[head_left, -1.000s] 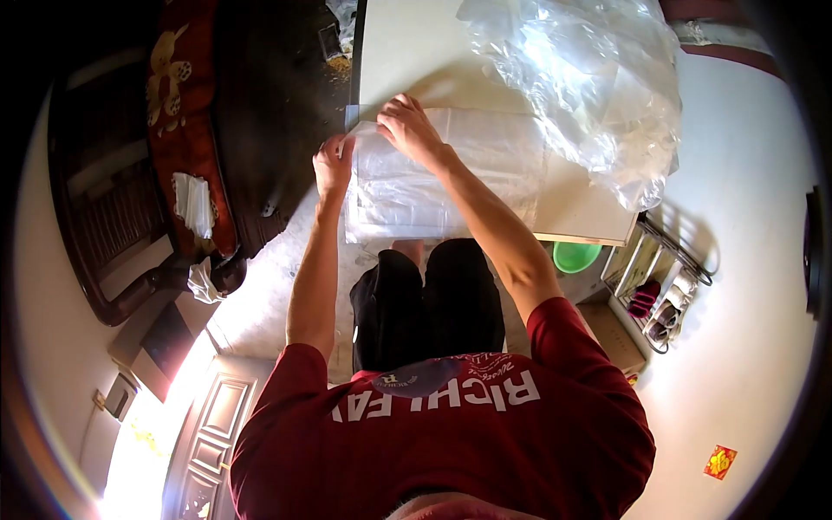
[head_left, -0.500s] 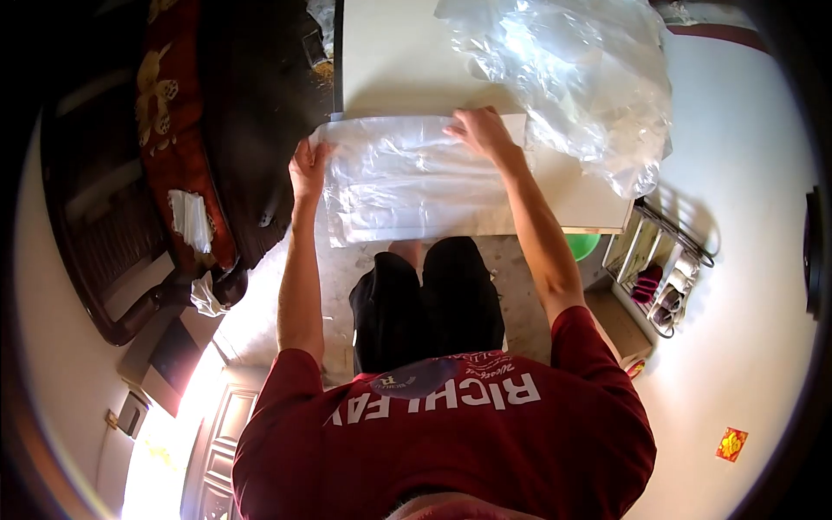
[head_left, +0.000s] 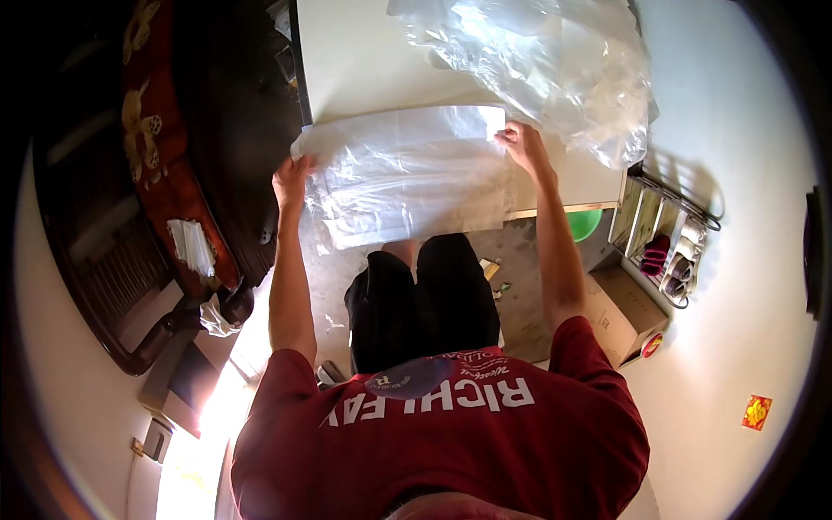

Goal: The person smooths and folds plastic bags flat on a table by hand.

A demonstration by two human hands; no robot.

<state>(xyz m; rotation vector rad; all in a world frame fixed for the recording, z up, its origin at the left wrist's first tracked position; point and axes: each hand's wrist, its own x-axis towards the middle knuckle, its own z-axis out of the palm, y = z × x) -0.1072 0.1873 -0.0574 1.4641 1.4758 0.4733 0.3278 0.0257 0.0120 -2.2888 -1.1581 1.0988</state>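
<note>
- The person's left hand [head_left: 290, 182] has its fingers closed on the upper left corner of a flat, rectangular sheet of clear-to-whitish thin plastic [head_left: 403, 178].
- The person's right hand [head_left: 527, 147] pinches the same sheet at its upper right corner, the fingers drawn together on the edge.
- The sheet spans the gap between the hands, its top edge nearly straight and its surface creased and shiny; the strip along the top looks whiter than the rest.
- It lies over the near part of a pale, flat-topped bench [head_left: 355, 69] with a dark left edge, and its lower left corner reaches past the bench's front. How much of it rests on the bench and how much is lifted, one cannot tell.
- A large, crumpled heap of clear, glossy plastic [head_left: 555, 69] covers the far right of the bench, near the right hand.
- Below the sheet are the person's knees in black trousers [head_left: 420, 303].
- A bright green, rounded plastic vessel [head_left: 586, 224] shows partly under the bench's front edge, to the right of the right forearm.
</note>
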